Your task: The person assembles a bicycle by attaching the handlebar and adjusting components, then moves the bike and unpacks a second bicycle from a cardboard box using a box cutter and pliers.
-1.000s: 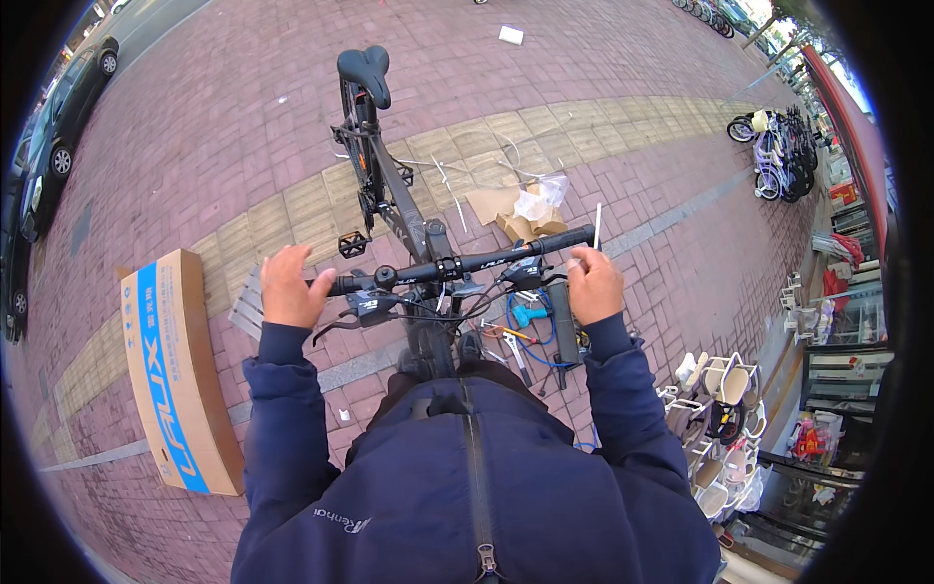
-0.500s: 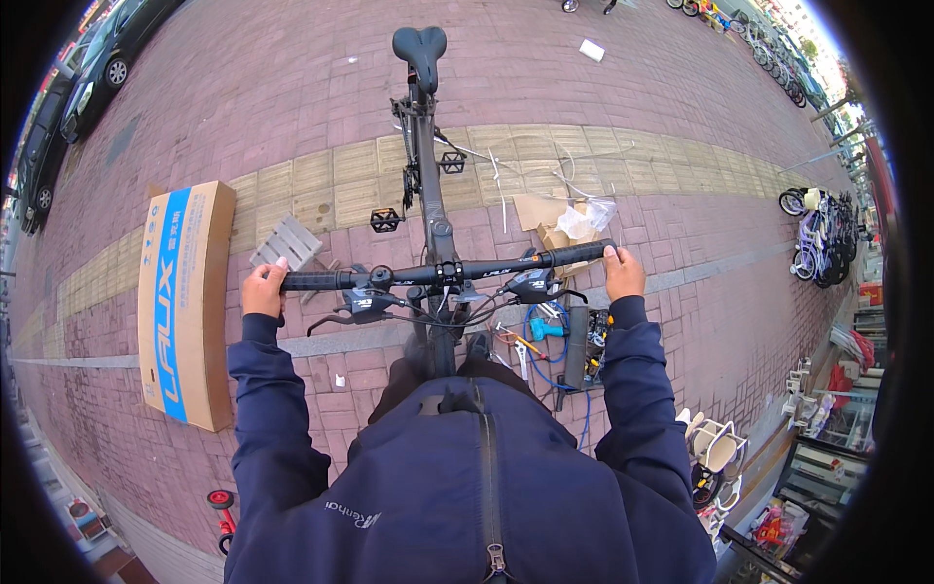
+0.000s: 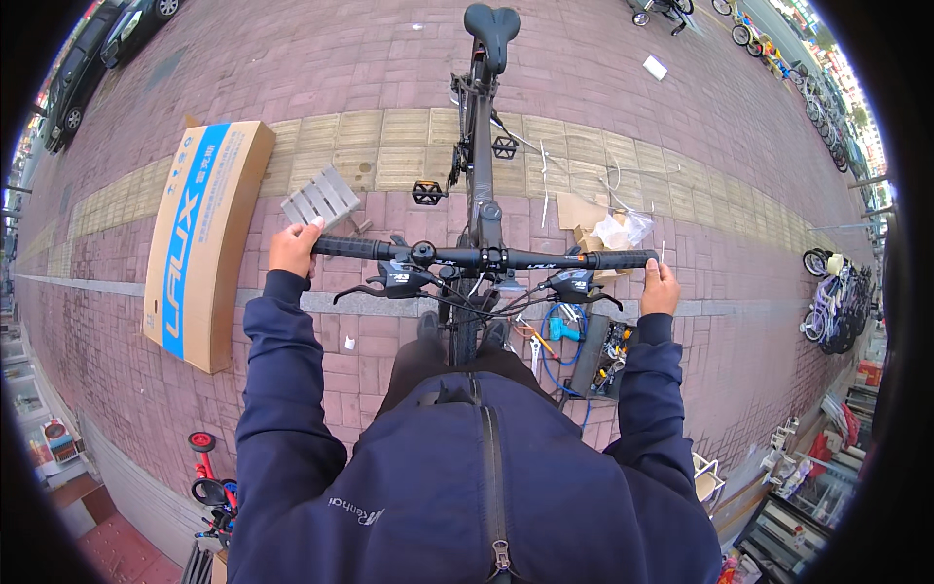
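Note:
I stand at the front of a black bicycle (image 3: 479,146) whose saddle (image 3: 491,21) points away from me. My left hand (image 3: 294,247) is closed around the left grip of the handlebar (image 3: 457,257). My right hand (image 3: 660,286) sits at the right grip's end, fingers curled on it. Brake levers and shifters hang under the bar near each hand. Both pedals (image 3: 426,192) stick out from the frame. My dark blue jacket fills the lower part of the view.
A long cardboard box (image 3: 199,234) with a blue stripe lies on the brick pavement at my left, a grey plastic grate (image 3: 320,196) beside it. Tools, a blue cable and a tool case (image 3: 592,350) lie at my right foot. Parked bicycles (image 3: 835,292) stand far right, cars far left.
The handlebar has swung from tilted to level across the view, with the frame now straight ahead. Both hands stayed at the grips. The view has turned, bringing the box closer in.

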The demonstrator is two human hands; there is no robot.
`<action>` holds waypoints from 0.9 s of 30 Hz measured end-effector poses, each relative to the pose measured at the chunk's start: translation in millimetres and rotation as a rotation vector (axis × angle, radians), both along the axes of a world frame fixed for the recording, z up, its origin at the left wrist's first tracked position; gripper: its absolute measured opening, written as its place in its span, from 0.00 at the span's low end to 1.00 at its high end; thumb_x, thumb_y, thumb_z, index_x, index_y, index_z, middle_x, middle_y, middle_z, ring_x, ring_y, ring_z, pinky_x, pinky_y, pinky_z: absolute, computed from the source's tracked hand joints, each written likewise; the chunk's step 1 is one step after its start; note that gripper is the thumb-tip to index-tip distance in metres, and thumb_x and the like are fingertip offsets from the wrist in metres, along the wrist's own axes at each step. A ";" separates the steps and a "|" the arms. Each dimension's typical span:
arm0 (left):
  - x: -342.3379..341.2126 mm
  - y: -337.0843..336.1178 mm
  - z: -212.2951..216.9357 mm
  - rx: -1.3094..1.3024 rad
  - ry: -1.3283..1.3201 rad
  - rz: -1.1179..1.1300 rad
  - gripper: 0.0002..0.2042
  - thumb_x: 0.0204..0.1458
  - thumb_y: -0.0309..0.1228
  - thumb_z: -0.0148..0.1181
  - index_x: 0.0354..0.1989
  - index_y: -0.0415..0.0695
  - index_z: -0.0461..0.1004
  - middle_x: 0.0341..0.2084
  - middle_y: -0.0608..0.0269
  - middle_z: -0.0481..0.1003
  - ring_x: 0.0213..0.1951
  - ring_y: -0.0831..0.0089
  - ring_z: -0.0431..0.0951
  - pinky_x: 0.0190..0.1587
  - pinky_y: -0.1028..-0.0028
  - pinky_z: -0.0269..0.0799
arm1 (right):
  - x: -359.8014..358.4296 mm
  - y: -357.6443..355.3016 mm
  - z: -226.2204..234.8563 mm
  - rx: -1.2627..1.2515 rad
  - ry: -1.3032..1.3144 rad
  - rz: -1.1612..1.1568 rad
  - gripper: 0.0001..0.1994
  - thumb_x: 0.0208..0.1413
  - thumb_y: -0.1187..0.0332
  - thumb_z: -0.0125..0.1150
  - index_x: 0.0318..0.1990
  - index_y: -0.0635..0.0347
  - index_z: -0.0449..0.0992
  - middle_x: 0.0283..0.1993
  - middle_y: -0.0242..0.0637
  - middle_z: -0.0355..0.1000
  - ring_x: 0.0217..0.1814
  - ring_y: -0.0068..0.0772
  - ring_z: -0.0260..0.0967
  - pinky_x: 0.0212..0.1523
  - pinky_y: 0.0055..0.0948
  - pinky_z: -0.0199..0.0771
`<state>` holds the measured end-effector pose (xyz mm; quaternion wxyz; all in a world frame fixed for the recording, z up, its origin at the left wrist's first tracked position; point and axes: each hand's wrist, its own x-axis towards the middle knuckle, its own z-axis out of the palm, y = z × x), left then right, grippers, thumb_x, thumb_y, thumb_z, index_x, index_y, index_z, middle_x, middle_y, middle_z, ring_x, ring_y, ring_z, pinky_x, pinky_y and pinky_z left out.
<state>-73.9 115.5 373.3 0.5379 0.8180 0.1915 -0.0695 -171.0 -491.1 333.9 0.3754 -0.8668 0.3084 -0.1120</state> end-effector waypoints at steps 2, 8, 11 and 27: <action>8.1 1.1 -1.6 -0.013 0.018 -0.017 0.20 0.55 0.45 0.61 0.26 0.36 0.73 0.08 0.66 0.65 0.07 0.77 0.63 0.12 0.74 0.57 | -5.2 2.3 -0.9 0.035 -0.032 0.001 0.20 0.61 0.53 0.59 0.41 0.66 0.79 0.25 0.33 0.72 0.28 0.26 0.65 0.32 0.32 0.67; 17.4 9.8 -8.0 -0.047 0.050 -0.030 0.20 0.55 0.45 0.61 0.26 0.37 0.73 0.08 0.66 0.65 0.07 0.77 0.63 0.12 0.73 0.57 | -10.8 12.9 1.4 -0.011 -0.053 -0.042 0.20 0.61 0.55 0.59 0.42 0.68 0.78 0.28 0.37 0.74 0.31 0.27 0.67 0.36 0.32 0.68; 13.4 10.6 -11.2 -0.026 0.017 -0.034 0.19 0.57 0.45 0.59 0.24 0.40 0.70 0.08 0.66 0.64 0.06 0.77 0.61 0.11 0.74 0.56 | -9.7 14.2 4.7 0.046 -0.065 -0.014 0.20 0.61 0.55 0.59 0.41 0.68 0.78 0.29 0.38 0.75 0.32 0.28 0.67 0.37 0.32 0.69; 7.2 12.1 -7.8 -0.027 0.055 0.007 0.20 0.55 0.45 0.61 0.29 0.36 0.75 0.09 0.66 0.66 0.08 0.77 0.64 0.12 0.73 0.58 | -4.6 16.9 -1.9 0.022 -0.157 0.010 0.19 0.62 0.56 0.59 0.42 0.70 0.77 0.33 0.39 0.76 0.36 0.27 0.69 0.39 0.31 0.70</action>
